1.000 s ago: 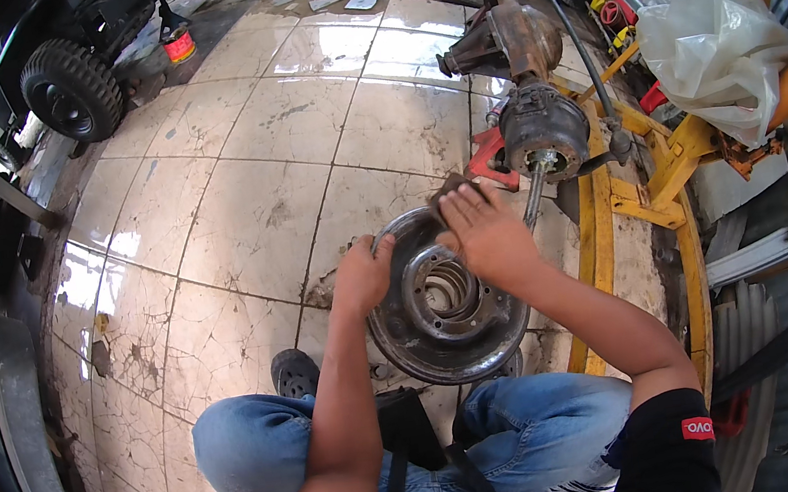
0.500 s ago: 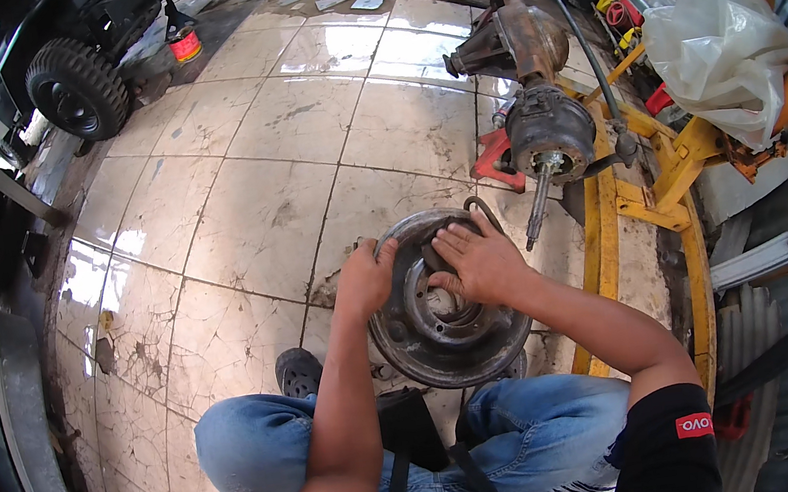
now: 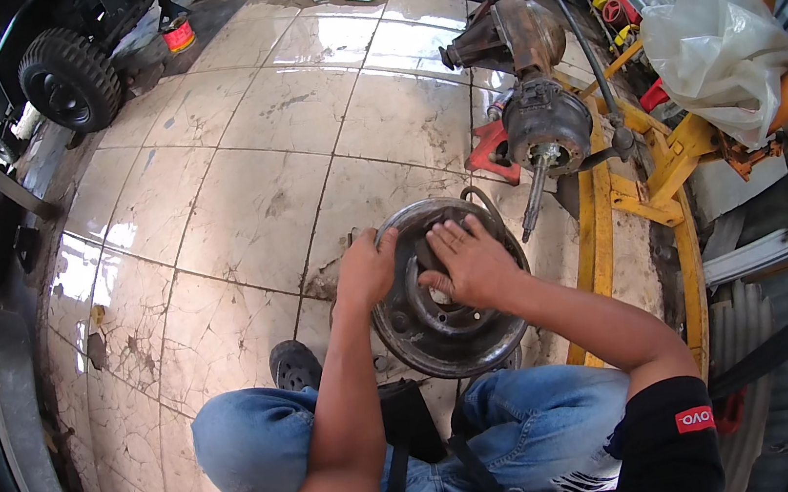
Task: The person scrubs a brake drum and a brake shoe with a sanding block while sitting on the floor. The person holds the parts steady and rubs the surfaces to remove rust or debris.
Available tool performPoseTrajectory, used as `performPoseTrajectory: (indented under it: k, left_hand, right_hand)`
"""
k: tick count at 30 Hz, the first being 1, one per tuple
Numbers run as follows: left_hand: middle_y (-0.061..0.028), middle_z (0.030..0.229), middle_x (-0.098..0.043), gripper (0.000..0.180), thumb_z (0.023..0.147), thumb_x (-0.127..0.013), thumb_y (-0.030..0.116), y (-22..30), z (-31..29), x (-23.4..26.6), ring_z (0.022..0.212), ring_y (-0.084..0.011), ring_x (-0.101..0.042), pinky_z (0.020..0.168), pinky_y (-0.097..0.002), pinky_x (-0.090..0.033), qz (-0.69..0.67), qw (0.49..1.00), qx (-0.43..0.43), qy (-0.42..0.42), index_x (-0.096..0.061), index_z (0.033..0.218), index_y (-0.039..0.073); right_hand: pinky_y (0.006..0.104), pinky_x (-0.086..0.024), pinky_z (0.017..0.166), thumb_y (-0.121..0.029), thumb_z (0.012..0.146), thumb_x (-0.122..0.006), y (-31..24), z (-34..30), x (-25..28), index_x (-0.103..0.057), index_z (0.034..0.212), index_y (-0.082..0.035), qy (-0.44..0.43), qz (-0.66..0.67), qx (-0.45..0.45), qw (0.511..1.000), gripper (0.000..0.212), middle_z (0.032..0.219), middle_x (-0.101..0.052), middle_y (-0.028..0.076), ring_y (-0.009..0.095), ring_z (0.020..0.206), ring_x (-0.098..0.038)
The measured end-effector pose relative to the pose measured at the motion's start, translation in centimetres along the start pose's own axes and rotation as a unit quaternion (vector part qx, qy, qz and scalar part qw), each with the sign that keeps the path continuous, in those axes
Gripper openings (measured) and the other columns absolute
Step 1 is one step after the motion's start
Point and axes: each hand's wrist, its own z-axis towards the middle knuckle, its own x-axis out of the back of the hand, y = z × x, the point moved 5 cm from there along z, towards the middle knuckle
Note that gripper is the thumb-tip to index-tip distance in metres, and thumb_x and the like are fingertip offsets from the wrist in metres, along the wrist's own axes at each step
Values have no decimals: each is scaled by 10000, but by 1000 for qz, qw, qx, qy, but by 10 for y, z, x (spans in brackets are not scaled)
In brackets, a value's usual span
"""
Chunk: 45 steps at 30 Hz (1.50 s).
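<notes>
A round, dark metal brake backing plate [image 3: 461, 351] with a hole in its centre is tilted in front of my bent legs. At its left edge, my left hand [image 3: 367, 267] is closed on the rim, thumb over the near face. My right hand [image 3: 475, 265] lies on the plate's upper inner face with its fingers stretched and thumb spread. Under those fingers a small dark piece [image 3: 427, 260] shows in part; its kind is hidden. A thin dark hose or cable [image 3: 481, 196] loops above the plate's top edge.
Beyond the plate, a rusty axle housing [image 3: 525, 33] with a protruding splined shaft [image 3: 536, 197] rests near a red stand [image 3: 493, 155]. Along the right run a yellow metal frame [image 3: 650, 205] and a clear plastic bag [image 3: 719, 49]. A vehicle's wheel [image 3: 70, 89] stands far left on the tiled floor.
My right hand has slid slightly left and down across the plate's face. My left hand keeps its grip on the rim, and the plate has barely shifted.
</notes>
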Motion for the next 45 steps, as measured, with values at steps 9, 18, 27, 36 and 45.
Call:
performPoseTrajectory:
  k: [9, 18, 27, 36, 45]
  left_hand:
    - [-331, 1142, -619, 593, 987, -479, 434, -1, -3, 0, 1111, -455, -588, 949, -470, -455, 0, 1000, -10, 10, -554, 1239, -97]
    - [-316, 1085, -637, 551, 985, -484, 434, -1, -6, 3, 1076, -453, -599, 927, -471, -461, -4, 1000, -11, 15, -592, 1172, -72]
    - [-327, 1103, -630, 570, 986, -487, 430, -4, -3, 2, 1085, -456, -596, 930, -469, -460, -6, 1000, -16, 20, -580, 1195, -92]
    - [-335, 1191, -603, 629, 984, -495, 456, 2, -2, 2, 1170, -436, -569, 988, -440, -433, -12, 1000, 1, -19, -548, 1251, -111]
    - [-334, 1199, -600, 644, 987, -487, 461, 3, -2, 4, 1182, -422, -571, 998, -428, -433, -6, 1000, 13, -22, -529, 1280, -111]
  right_hand:
    - [522, -98, 1198, -695, 948, -244, -6, 3, 4, -412, 1436, 28, -44, 50, -5, 998, 889, 1482, -443, 176, 315, 1406, -373]
    - [546, -78, 1193, -689, 957, -213, -5, 4, 14, -399, 1445, 27, -80, 28, 0, 996, 886, 1490, -436, 166, 322, 1424, -338]
    - [598, -14, 1180, -699, 951, -199, 5, 4, 23, -402, 1470, -47, -73, -32, -11, 997, 857, 1514, -422, 102, 299, 1478, -220]
    - [606, -34, 1174, -668, 963, -238, 17, -1, 17, -420, 1457, -37, -1, -53, -16, 998, 822, 1509, -431, 106, 304, 1487, -191]
    - [622, -89, 1165, -763, 886, -346, -9, -16, 17, -261, 1522, -23, -91, 42, 2, 995, 980, 1572, -246, 232, 372, 1487, -155]
